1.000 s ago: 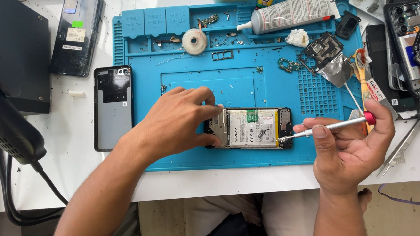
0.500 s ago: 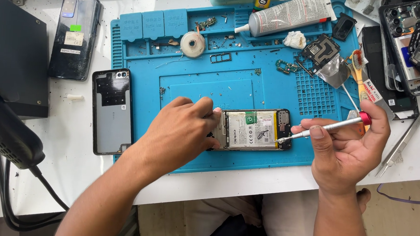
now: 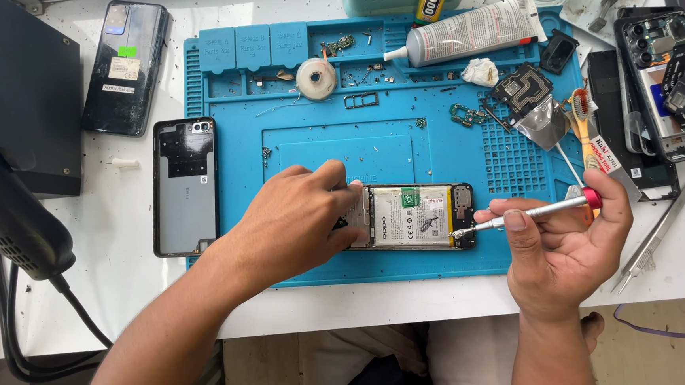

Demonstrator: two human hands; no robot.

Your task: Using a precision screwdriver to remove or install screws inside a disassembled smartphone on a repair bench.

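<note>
A white workbench (image 3: 115,282) carries a blue silicone repair mat (image 3: 322,136) with moulded trays along its top edge and a gridded patch at right. On the mat's lower middle lies an opened phone (image 3: 416,217), its back off and pale battery exposed. The left hand (image 3: 297,221) presses down on the phone's left end, fingers curled over it. The right hand (image 3: 565,250) pinches a slim metal screwdriver (image 3: 539,210) with a red cap, its tip at the phone's right end. A glossy black back cover (image 3: 184,187) rests beside the mat; a grey glue tube (image 3: 475,30) lies above; steel tweezers (image 3: 657,235) sit at right.
</note>
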